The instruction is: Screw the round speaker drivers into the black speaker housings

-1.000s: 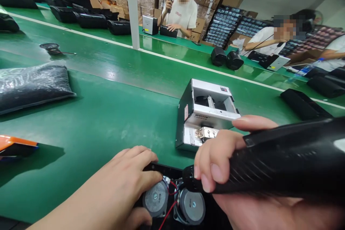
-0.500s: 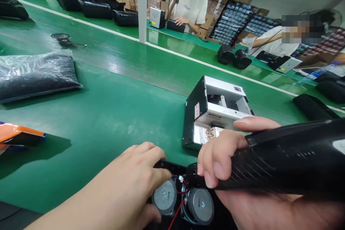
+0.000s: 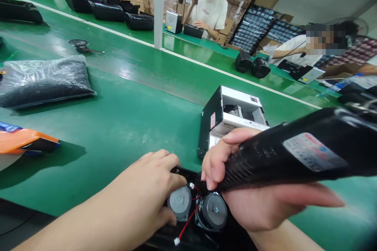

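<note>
My right hand (image 3: 235, 180) is wrapped around a black electric screwdriver (image 3: 265, 153), its nose end low over a black speaker housing (image 3: 187, 172). Two round grey speaker drivers sit in that housing: the left driver (image 3: 179, 200) and the right driver (image 3: 215, 211). My left hand (image 3: 156, 188) grips the housing's left part, its fingers and thumb curled about the left driver. Red wires (image 3: 188, 221) with white plugs lie loose across the drivers. The screwdriver's tip is hidden behind my right fingers.
A silver and black screw feeder (image 3: 210, 125) stands just beyond my hands. On the left lie a bag of black parts (image 3: 50, 82) and an orange packet (image 3: 32, 139). A loose speaker (image 3: 79, 43) lies farther back. A white post (image 3: 159, 8) rises before two co-workers.
The screwdriver's rear end has swung up, so it tilts more steeply, bringing its label into view. My right hand has moved left. A second wire plug now shows at lower left of the drivers.
</note>
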The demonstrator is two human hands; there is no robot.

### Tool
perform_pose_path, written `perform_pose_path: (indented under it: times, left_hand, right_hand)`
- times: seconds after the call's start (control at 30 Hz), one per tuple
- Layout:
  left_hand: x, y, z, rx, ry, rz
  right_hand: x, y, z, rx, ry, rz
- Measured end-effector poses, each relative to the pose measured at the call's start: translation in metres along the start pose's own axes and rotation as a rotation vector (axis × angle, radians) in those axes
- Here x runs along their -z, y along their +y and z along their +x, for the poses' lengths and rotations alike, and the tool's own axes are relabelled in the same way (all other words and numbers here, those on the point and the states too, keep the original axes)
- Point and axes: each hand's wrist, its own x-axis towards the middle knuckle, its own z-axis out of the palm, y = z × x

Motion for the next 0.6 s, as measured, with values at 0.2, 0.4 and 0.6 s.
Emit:
perform_pose_path:
  times: [0.2,0.4,0.6]
  left_hand:
    - [-0.006,-0.004,-0.001,-0.04,0.039,0.056]
    - [-0.004,-0.001,0.001,-0.02,0.0,0.128]
    - [-0.004,0.002,0.0,0.013,-0.014,0.156]
  right_hand:
    - [-0.004,0.015,-0.006,0.117,-0.012,0.043]
    - [0.002,0.022,-0.016,0.132,-0.053,0.0]
    - [0.003,0.016,-0.02,0.115,-0.024,-0.001]
